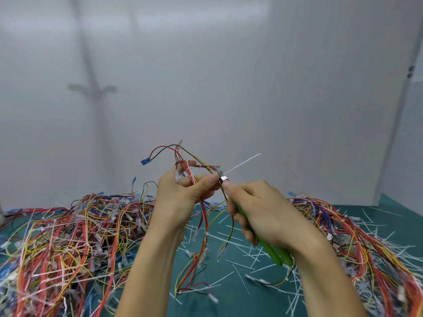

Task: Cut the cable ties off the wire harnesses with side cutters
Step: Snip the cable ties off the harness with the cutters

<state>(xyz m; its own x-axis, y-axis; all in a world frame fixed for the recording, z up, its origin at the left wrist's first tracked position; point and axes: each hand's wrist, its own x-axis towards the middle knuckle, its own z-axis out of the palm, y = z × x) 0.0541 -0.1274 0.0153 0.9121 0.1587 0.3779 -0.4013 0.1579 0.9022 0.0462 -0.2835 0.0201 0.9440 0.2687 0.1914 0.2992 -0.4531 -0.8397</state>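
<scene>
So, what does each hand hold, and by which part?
The left-hand grip pinches a multicoloured wire harness near its upper bundle; the right-hand grip holds green-handled metal side cutters by the handles.

Bright lime-green handles on my side cutters, with a silvery steel head. The cable tie poking out past it is translucent white. The harness I've got up here runs red, yellow, black and brown, ending in 1 blue connector. Underneath, the mat is flat teal, streaked with white cut ties. Left pile: mostly red, with yellow, orange, blue and milky white. Right pile: red and orange again, some yellow and purple. The wall behind is plain pale grey.
</scene>
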